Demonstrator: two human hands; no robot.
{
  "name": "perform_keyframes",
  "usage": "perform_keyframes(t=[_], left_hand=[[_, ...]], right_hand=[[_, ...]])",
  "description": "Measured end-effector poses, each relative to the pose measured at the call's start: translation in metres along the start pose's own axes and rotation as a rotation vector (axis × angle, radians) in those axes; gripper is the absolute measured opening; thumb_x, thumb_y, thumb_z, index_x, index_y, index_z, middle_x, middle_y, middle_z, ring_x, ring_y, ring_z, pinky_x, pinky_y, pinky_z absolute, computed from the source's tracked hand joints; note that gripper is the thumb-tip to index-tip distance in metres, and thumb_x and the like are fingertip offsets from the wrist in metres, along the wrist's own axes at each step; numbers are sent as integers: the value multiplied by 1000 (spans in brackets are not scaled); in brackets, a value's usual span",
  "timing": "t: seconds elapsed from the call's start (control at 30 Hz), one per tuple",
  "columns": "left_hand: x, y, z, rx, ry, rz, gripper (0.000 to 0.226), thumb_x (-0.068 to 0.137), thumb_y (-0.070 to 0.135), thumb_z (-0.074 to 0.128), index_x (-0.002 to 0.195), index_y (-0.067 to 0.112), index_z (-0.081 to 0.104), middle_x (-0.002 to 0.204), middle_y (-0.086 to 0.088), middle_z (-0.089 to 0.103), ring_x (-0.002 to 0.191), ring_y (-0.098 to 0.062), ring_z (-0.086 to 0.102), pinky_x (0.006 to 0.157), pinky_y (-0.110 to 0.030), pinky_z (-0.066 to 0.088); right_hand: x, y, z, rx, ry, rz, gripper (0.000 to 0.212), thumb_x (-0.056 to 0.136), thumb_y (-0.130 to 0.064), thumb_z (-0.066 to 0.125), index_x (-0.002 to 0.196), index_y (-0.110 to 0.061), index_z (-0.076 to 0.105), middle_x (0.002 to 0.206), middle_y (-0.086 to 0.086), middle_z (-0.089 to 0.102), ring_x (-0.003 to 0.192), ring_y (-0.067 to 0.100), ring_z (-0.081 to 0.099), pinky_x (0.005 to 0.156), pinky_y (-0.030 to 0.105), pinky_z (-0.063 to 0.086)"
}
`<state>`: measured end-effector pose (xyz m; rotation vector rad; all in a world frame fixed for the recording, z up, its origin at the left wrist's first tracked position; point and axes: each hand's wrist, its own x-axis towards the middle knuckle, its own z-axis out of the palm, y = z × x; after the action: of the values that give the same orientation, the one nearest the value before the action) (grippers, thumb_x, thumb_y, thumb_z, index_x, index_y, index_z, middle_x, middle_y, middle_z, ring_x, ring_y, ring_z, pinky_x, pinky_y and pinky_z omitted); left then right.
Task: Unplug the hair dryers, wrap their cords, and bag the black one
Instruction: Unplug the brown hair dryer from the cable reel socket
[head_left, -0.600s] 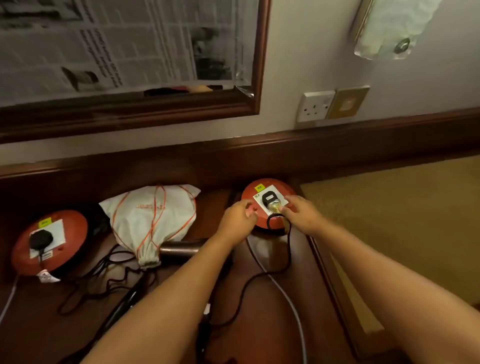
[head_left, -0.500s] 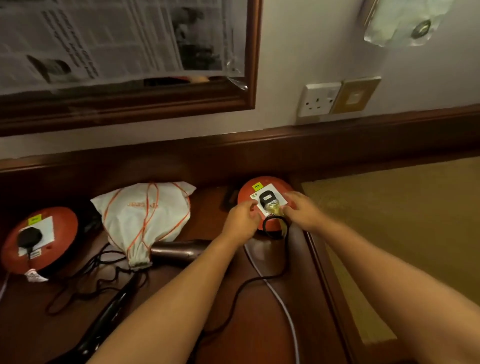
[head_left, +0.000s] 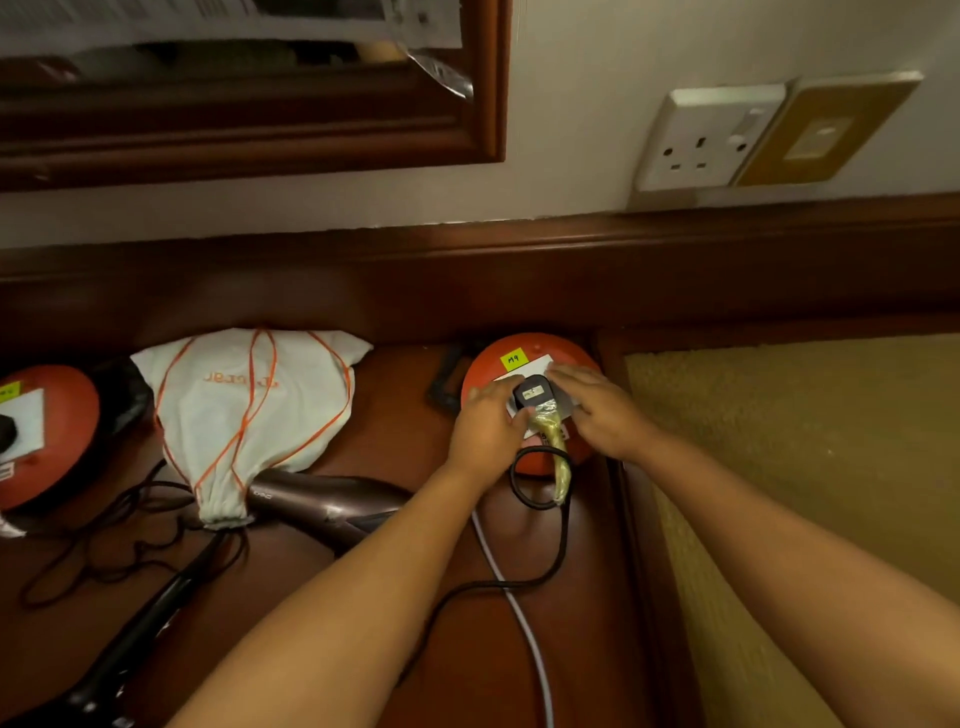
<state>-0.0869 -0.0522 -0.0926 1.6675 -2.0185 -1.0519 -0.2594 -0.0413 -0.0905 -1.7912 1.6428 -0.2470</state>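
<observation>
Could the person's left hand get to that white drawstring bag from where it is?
Probably yes. The left hand rests at the black plug, and only bare tabletop lies between it and the white bag.

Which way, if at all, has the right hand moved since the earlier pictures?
Yes. Against the red reel, the right hand has slid toward the wall; its fingers now lie on the white plate beside the black plug.

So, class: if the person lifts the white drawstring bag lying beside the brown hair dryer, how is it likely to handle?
The white drawstring bag would probably be floppy: its cloth lies wrinkled and slumped on the wooden surface. It looks light for its size, since it sits fairly flat, though what it holds is hidden. It seems unlikely to roll or slip, being soft fabric with a gathered neck.
</observation>
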Motion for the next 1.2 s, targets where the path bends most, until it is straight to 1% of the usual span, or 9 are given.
perform_keyframes(t=[0.13, 0.2, 0.3, 0.4, 0.47, 0.6, 0.77, 1.03, 1.2], left_hand=[[2, -6, 7, -9, 58, 16, 49, 90, 26, 65, 135, 11, 53, 131, -9, 59, 126, -25, 42, 102, -31, 35], [2, -8, 8, -22, 71, 22, 48, 90, 27, 65, 133, 11, 55, 128, -9, 60, 124, -24, 42, 100, -28, 33], [3, -11, 9, -40, 78, 35, 47, 89, 27, 66, 132, 10, 56, 127, -8, 60, 124, -23, 42, 95, -23, 31], [4, -13, 9, -39, 89, 45, 47, 88, 26, 67, 131, 9, 57, 126, -9, 61, 123, -24, 44, 94, -20, 29], [4, -13, 9, -34, 88, 52, 47, 88, 26, 68, 131, 9, 57, 126, -10, 61, 122, -24, 45, 93, -19, 29], [4, -15, 10, -24, 93, 71, 47, 89, 27, 67, 131, 8, 57, 125, -10, 61, 122, -24, 46, 94, -18, 28], [2, -18, 11, -35, 100, 89, 47, 89, 28, 67, 130, 7, 58, 123, -11, 62, 120, -25, 48, 94, -22, 32], [3, -20, 12, -36, 87, 101, 52, 87, 38, 60, 130, 8, 58, 122, -10, 62, 118, -25, 48, 93, -24, 34], [3, -21, 12, -43, 92, 105, 47, 90, 31, 65, 131, 9, 56, 124, -10, 61, 121, -24, 47, 94, -23, 33]], right_hand=[[4, 11, 1, -150, -15, -74, 56, 91, -14, 38, 146, -11, 34, 154, 5, 30, 143, 20, 23, 110, 19, 7], [5, 16, 3, -174, -6, -102, 62, 85, -21, 34, 146, -12, 35, 153, 5, 32, 142, 20, 25, 111, 20, 8], [8, 23, 9, -187, 11, -106, 61, 87, -23, 32, 147, -15, 33, 154, 2, 31, 142, 19, 24, 117, 32, 16], [9, 29, 16, -198, 27, -102, 56, 93, -27, 32, 148, -18, 29, 155, -1, 29, 143, 17, 22, 116, 38, 21], [9, 30, 18, -202, 33, -99, 59, 91, -34, 24, 149, -19, 29, 155, -1, 30, 143, 16, 22, 115, 43, 26], [9, 31, 20, -194, 44, -98, 71, 84, -42, 13, 149, -18, 28, 155, 0, 30, 143, 17, 23, 114, 41, 25], [10, 32, 20, -181, 52, -111, 66, 88, -40, 14, 148, -17, 31, 153, 1, 33, 142, 18, 26, 112, 45, 29], [11, 31, 21, -171, 77, -105, 66, 87, -37, 14, 148, -19, 31, 154, -1, 32, 142, 17, 24, 113, 44, 28], [12, 26, 22, -175, 100, -92, 62, 88, -30, 24, 149, -22, 27, 156, -6, 26, 142, 13, 20, 110, 40, 26]])
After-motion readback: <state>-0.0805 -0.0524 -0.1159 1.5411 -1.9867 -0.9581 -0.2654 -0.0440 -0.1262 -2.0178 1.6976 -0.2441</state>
